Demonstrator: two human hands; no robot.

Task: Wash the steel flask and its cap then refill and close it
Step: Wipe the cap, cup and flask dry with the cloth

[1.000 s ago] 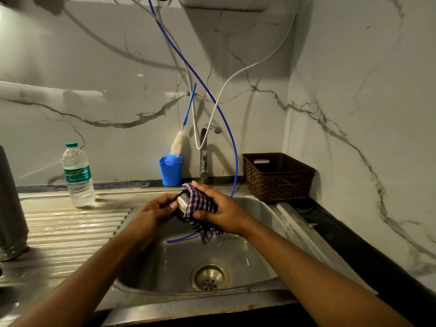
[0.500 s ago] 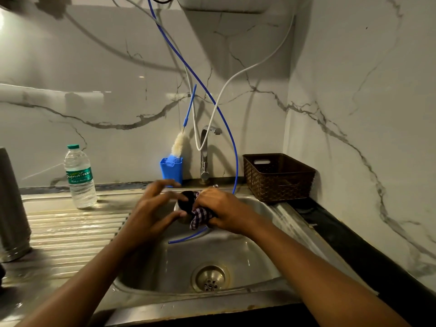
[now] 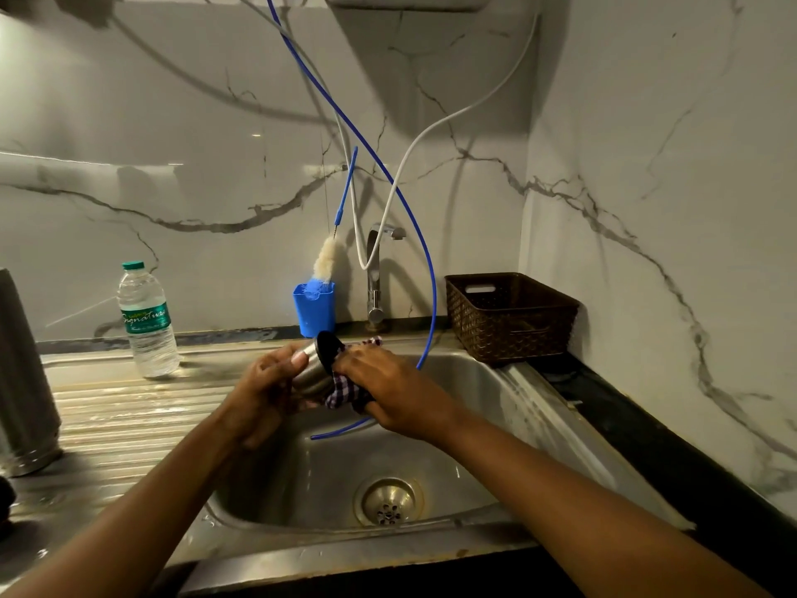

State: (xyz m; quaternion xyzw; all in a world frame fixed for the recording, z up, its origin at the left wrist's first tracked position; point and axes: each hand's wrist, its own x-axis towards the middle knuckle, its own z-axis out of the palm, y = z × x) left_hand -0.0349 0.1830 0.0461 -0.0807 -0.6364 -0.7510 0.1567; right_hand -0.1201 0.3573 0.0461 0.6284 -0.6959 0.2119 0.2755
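Left hand grips steel cap; right hand pinches checked cloth against it. Best to rotate the cap and wipe the rim evenly over the sink.

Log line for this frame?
left hand: holds steel cap | right hand: grips checked cloth against cap | over sink | flask on drainboard

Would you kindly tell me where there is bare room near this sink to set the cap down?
The ribbed drainboard is bare between the steel flask, the water bottle and the sink. The back ledge is crowded by blue holder, tap and basket; the blue tube hangs into the sink.
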